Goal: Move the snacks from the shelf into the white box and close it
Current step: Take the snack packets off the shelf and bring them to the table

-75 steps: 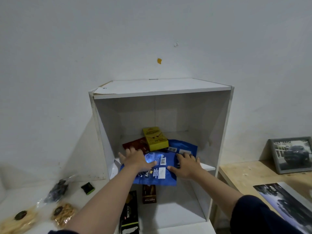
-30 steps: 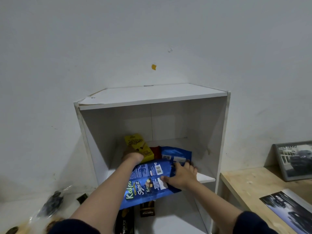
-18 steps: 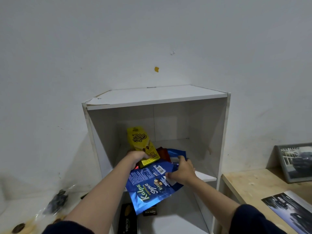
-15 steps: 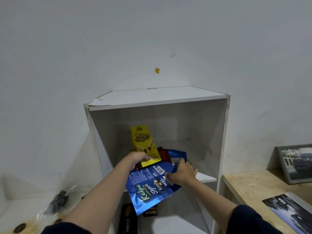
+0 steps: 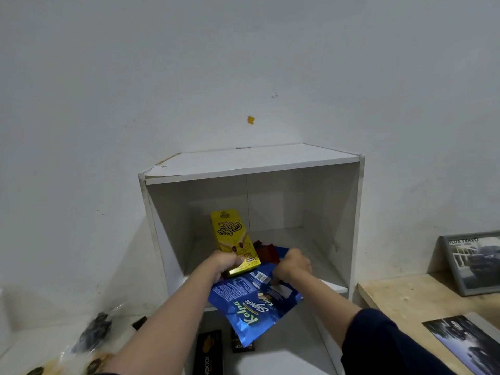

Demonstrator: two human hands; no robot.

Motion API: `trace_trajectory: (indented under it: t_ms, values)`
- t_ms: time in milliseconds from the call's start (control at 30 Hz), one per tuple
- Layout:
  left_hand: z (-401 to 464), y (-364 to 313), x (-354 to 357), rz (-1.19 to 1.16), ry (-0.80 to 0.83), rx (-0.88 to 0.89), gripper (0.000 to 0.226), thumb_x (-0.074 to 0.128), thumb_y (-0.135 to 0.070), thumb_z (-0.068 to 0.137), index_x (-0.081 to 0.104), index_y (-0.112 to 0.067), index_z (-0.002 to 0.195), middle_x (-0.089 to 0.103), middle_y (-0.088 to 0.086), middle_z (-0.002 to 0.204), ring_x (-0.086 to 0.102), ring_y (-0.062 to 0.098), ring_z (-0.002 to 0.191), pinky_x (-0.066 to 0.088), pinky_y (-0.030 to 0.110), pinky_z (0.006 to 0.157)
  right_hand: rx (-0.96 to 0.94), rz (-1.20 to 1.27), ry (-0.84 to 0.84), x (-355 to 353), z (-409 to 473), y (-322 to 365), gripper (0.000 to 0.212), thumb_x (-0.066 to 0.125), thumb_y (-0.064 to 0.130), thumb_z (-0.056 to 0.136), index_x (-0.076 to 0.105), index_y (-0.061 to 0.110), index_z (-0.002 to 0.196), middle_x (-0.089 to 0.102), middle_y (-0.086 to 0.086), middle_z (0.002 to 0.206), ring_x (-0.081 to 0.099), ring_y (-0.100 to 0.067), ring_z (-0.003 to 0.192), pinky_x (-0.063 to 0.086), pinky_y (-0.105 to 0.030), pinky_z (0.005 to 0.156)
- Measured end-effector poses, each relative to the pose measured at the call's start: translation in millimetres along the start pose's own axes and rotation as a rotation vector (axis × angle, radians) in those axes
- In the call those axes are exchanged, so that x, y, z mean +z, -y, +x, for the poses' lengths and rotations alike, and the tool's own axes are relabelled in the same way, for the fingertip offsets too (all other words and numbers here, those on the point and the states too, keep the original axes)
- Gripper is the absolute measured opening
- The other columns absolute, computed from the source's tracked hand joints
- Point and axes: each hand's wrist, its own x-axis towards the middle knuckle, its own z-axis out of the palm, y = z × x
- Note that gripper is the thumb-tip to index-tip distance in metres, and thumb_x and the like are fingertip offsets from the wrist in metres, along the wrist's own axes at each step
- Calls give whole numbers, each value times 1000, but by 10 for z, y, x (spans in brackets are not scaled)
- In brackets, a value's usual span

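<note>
A white open shelf unit (image 5: 354, 212) stands against the wall. My left hand (image 5: 223, 263) grips the lower end of a yellow snack box (image 5: 232, 239), which stands tilted upright on the upper shelf. My right hand (image 5: 293, 267) grips the top of a blue Kalpa snack bag (image 5: 251, 307), which hangs over the shelf's front edge. A dark red packet (image 5: 266, 251) and part of another blue bag (image 5: 281, 251) lie on the shelf behind my hands. No white box is in view.
Dark snack packets (image 5: 208, 353) lie on the lower shelf. Clear bags of cookies (image 5: 92, 334) sit on the white surface at left. At right, a wooden table (image 5: 405, 299) carries a framed car picture (image 5: 473, 261) and a car print (image 5: 465, 345).
My left hand took hold of the yellow box and tipped it upright. My right hand drew the blue Kalpa bag forward over the shelf edge, and it now hangs lower.
</note>
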Motion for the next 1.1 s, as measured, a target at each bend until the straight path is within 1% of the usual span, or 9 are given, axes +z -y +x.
trace_trajectory:
  t_ms: [300,400,467,633,767,833,933,1033,1100]
  values:
    - [60,100,5,-41,7,-4,63,76,-21,76,46,-5,128,55,13,130,53,32,119,46,46,100,-35,-7,-101,61,-30,-107,29,70,18,70,57,17,96,58,-8,112,47,-30,110,37,-35,84]
    - [17,120,-5,-32,-8,20,71,77,-24,74,40,-7,132,50,11,136,48,32,124,42,42,102,-117,-120,-157,71,-96,-98,36,66,21,74,58,26,109,44,-8,120,38,-30,115,32,-35,93]
    - [-40,123,-21,-46,7,22,73,75,-24,76,36,-7,135,46,11,140,45,32,127,40,42,104,-168,-92,-145,78,-121,-110,36,65,20,75,55,27,109,48,-7,116,44,-28,112,32,-38,93]
    - [-8,194,-103,-72,31,61,76,78,-27,71,39,-5,133,48,7,138,45,30,127,37,40,106,-213,171,-35,1,-159,-172,50,83,15,62,49,8,98,62,-12,97,61,-27,90,48,-35,69]
    - [-30,235,-148,-197,47,69,54,75,-18,78,47,-6,122,59,12,120,59,27,99,53,43,83,-205,261,21,-167,-199,-254,51,93,15,47,53,8,77,67,-18,89,64,-26,79,49,-33,61]
    - [-52,241,-127,-297,107,63,46,69,-8,83,46,-4,122,61,14,116,61,22,83,53,35,62,-238,214,40,-275,-232,-325,46,93,13,49,56,7,75,68,-13,86,65,-25,78,51,-34,61]
    - [-152,240,-124,-337,155,99,42,66,-1,83,49,-1,121,63,15,116,63,18,77,48,25,46,-282,154,13,-419,-345,-429,40,91,13,51,66,0,79,73,-11,83,70,-25,74,55,-40,67]
    - [-307,264,-123,-372,138,154,39,65,6,81,52,4,118,65,17,112,64,21,77,50,25,44,-290,166,-21,-510,-542,-538,27,88,9,55,70,6,73,73,-8,80,69,-23,72,54,-37,65]
    - [-443,287,-149,-376,109,203,38,65,9,79,55,6,116,66,18,111,64,24,84,51,28,60,-283,190,-50,-560,-687,-597,23,87,7,56,67,12,67,73,-7,78,69,-22,71,55,-37,67]
